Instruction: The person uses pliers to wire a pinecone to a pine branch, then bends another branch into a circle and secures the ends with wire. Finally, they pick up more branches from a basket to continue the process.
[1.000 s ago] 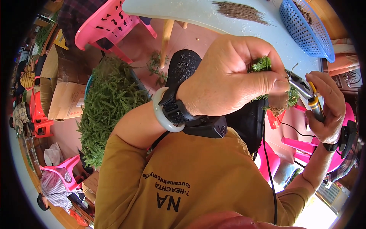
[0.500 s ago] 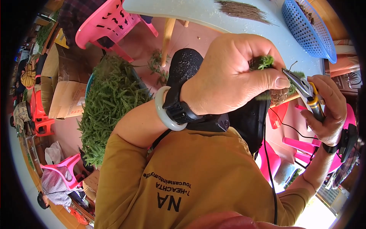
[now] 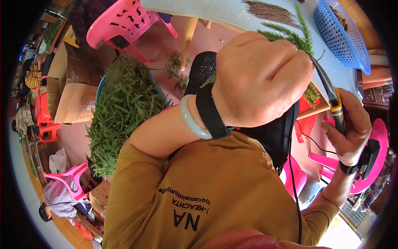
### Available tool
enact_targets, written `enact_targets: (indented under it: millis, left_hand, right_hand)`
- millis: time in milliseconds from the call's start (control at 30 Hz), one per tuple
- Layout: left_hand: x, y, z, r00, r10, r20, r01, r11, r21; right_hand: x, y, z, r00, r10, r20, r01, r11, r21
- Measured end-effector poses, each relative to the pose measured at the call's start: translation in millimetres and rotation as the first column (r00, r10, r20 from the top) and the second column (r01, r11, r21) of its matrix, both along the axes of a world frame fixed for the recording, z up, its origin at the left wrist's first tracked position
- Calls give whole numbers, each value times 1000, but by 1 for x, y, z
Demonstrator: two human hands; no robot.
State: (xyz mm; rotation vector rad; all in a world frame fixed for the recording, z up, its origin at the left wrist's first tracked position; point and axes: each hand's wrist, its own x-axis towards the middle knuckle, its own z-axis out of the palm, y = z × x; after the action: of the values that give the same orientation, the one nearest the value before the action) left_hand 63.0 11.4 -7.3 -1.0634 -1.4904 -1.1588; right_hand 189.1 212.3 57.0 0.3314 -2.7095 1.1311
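Observation:
My left hand (image 3: 259,79) fills the middle of the view, fingers closed around a green feathery sprig (image 3: 290,35) whose tips stick out above the knuckles. A pale bangle and a black strap sit on that wrist. My right hand (image 3: 350,128) is at the right, gripping small shears (image 3: 331,93) with a black and yellow handle; the blades reach up to the stem just under my left hand. More green pieces (image 3: 311,94) hang below the left hand.
A big heap of the same green sprigs (image 3: 120,112) lies at the left beside a cardboard box (image 3: 72,99). A pale table (image 3: 232,10) carries a pile of brown stems (image 3: 269,10) and a blue basket (image 3: 342,35). Pink chairs (image 3: 124,23) stand around.
My left hand has risen closer to the camera with the sprig, whose tips now show above the fingers. The shears have swung up against the stem.

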Motion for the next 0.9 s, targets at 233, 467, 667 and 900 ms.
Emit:
enact_targets:
  millis: [233,467,667,900]
  left_hand:
    - [3,-8,16,636,-594,493,590,786,186]
    - [-14,-4,8,133,-887,442,787,365,498]
    - [-16,-13,6,-237,-816,527,757,185,627]
    - [-25,-17,7,29,-738,674,864,357,354]
  right_hand:
    - [-1,15,2,999,27,22,-26,999,-28]
    - [-9,11,6,968,242,-69,-225,956,187]
    - [-11,14,-6,961,225,-160,-208,972,112]
    - [-2,13,-11,973,150,-178,-133,986,100]
